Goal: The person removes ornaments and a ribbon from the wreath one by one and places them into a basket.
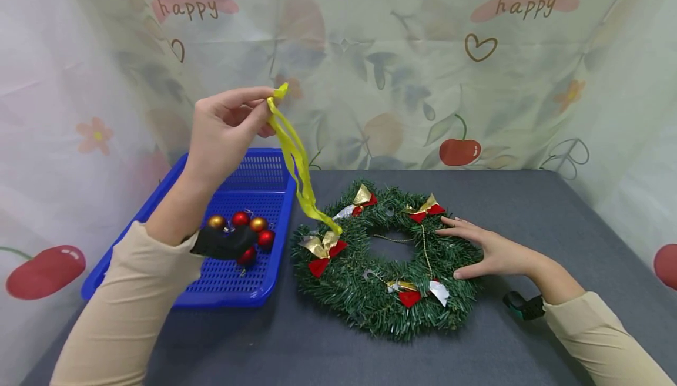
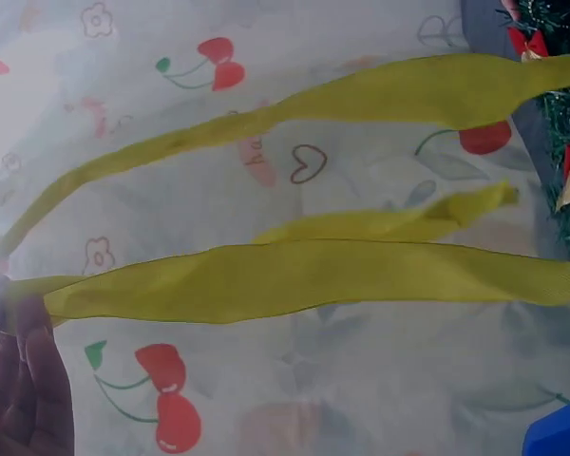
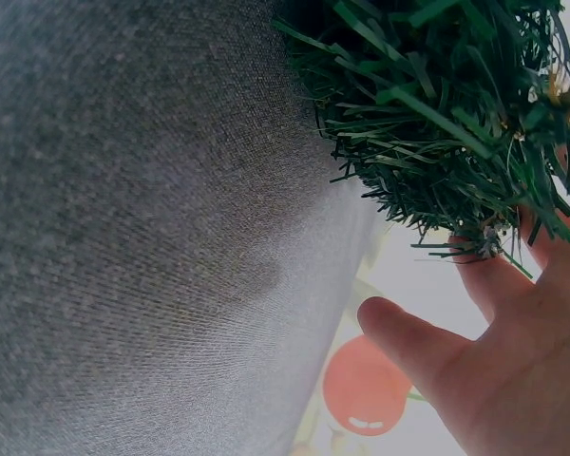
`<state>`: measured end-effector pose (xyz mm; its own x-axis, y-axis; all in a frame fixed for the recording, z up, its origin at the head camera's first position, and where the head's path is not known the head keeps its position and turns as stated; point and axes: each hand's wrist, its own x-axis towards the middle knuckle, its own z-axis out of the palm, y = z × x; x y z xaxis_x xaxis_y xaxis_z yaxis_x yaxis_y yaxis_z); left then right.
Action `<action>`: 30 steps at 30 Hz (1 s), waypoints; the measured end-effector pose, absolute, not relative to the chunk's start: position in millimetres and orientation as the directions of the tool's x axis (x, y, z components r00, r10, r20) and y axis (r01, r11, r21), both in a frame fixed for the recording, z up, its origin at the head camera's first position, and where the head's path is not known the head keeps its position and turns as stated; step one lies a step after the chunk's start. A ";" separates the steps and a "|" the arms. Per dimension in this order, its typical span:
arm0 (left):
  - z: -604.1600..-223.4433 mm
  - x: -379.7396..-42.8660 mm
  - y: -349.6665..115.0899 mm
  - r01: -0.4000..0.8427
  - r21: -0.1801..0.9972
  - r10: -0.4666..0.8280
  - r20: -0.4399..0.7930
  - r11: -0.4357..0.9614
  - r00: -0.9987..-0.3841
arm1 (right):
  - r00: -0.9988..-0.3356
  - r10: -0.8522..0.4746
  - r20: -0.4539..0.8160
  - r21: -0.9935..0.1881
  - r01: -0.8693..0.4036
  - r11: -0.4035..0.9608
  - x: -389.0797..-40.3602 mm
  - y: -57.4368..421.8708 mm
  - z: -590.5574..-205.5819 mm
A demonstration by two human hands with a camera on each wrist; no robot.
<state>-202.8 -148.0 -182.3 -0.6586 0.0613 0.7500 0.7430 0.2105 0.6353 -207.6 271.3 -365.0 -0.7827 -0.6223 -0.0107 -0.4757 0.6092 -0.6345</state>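
Observation:
Between thumb and fingers my left hand [image 1: 224,127] pinches a yellow ribbon [image 1: 297,154], raised above the table. Its strands hang down to the left part of a green wreath [image 1: 338,292]. In the left wrist view the ribbon [image 2: 294,280] runs in several flat lengths from the fingertips. The wreath lies flat and carries gold, red and white bows [image 1: 325,248] and a thin bead string [image 1: 426,251]. My right hand [image 1: 489,251] rests at the wreath's right edge with fingers spread. In the right wrist view its fingers touch the green needles [image 3: 456,123].
A blue basket [image 1: 272,292] stands left of the wreath, partly behind my left arm. Several red and gold balls [image 1: 258,224] lie in it. The grey table [image 1: 502,198] ends at a printed curtain [image 1: 349,69] behind and at both sides.

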 end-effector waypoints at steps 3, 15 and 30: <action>-179.3 -201.4 -151.8 0.749 0.641 0.020 0.758 0.168 -0.652 | -0.784 -0.621 -0.012 -0.636 -0.473 0.610 -207.2 271.5 -364.6; -168.6 -196.2 -164.4 0.721 0.683 -0.087 0.731 0.118 -0.677 | -0.785 -0.619 -0.016 -0.642 -0.467 0.608 -206.9 271.8 -364.6; -169.1 -206.6 -193.7 0.691 0.723 -0.216 0.673 -0.009 -0.707 | -0.784 -0.621 -0.020 -0.642 -0.466 0.609 -206.4 271.4 -363.8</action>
<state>-206.6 -193.7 -169.1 -0.7074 -0.2165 0.6728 0.6906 -0.0088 0.7232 -206.4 271.4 -363.8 -0.7838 -0.6208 -0.0199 -0.4658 0.6086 -0.6424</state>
